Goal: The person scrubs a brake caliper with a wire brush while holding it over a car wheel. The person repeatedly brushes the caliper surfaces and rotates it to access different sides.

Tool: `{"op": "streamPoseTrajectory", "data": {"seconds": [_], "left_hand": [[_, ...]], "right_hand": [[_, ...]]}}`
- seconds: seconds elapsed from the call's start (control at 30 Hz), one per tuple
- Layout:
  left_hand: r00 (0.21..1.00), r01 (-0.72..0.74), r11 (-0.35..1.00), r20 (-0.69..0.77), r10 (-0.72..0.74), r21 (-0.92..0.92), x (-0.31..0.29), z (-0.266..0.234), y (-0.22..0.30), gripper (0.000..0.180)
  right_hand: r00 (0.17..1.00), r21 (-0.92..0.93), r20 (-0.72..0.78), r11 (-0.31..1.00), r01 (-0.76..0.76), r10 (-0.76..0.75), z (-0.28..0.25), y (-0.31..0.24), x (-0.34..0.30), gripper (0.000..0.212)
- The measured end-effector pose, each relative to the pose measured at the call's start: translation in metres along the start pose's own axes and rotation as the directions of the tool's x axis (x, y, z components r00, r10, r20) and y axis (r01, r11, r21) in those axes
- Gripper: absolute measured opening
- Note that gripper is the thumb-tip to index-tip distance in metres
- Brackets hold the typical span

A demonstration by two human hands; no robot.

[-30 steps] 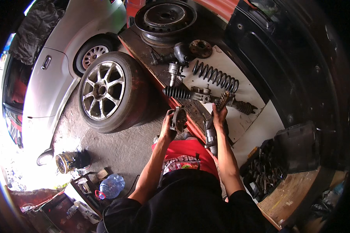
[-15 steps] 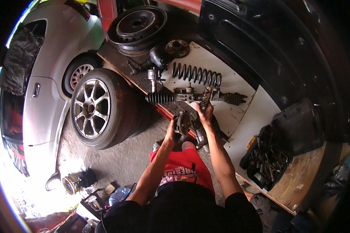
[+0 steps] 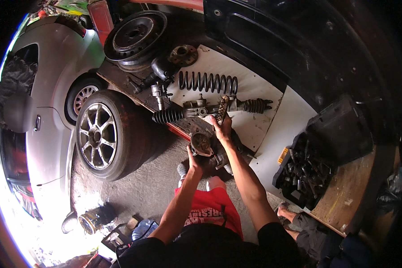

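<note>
My left hand [image 3: 194,160] is closed round the lower edge of a round, hollow metal housing [image 3: 201,142], its open face turned up. In my right hand [image 3: 224,130] is a wire brush [image 3: 222,109], bristles upward, a little above and to the right of the housing. Just beyond the brush, a steering rack [image 3: 201,110] with ribbed black boots lies across the bench. A black coil spring [image 3: 208,82] rests behind it on a white board [image 3: 260,120]. Another dark metal part [image 3: 221,160], partly hidden by my right forearm, sits at the bench's near edge.
A steel wheel rim [image 3: 136,33] and a flanged hub [image 3: 183,55] are at the bench's far end. An open black case [image 3: 306,174] of tools stands right. A tyre on an alloy wheel [image 3: 97,135] and a silver car [image 3: 53,102] are left. Someone's legs [image 3: 295,219] show lower right.
My left hand has turned the round housing so its hollow face shows more fully. The brush stays in my right hand. The whole view has shifted slightly, and more of the other person's legs shows.
</note>
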State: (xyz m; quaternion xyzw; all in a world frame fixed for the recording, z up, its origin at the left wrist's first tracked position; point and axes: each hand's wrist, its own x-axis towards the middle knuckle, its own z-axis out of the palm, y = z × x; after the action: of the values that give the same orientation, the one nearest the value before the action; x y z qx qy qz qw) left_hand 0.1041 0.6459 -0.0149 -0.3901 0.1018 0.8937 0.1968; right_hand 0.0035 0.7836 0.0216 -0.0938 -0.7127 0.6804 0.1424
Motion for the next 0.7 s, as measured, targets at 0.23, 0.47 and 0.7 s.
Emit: {"op": "streamPoseTrajectory", "data": {"seconds": [0.23, 0.47, 0.7], "left_hand": [[0.948, -0.3, 0.95, 0.085, 0.307, -0.087, 0.005, -0.003, -0.036, 0.078], [0.938, -0.325, 0.936, 0.081, 0.338, -0.136, -0.01, 0.01, -0.044, 0.057], [0.947, -0.304, 0.953, -0.118, 0.3, -0.019, -0.009, 0.011, -0.044, 0.081]], "right_hand": [[0.986, 0.57, 0.089, 0.804, -0.168, 0.143, -0.016, -0.022, 0.0, 0.021], [0.886, -0.016, 0.161, 0.899, -0.438, 0.434, -0.114, -0.044, -0.026, 0.035], [0.842, -0.061, 0.225, 0.869, -0.491, 0.491, -0.145, -0.023, -0.065, 0.04]]}}
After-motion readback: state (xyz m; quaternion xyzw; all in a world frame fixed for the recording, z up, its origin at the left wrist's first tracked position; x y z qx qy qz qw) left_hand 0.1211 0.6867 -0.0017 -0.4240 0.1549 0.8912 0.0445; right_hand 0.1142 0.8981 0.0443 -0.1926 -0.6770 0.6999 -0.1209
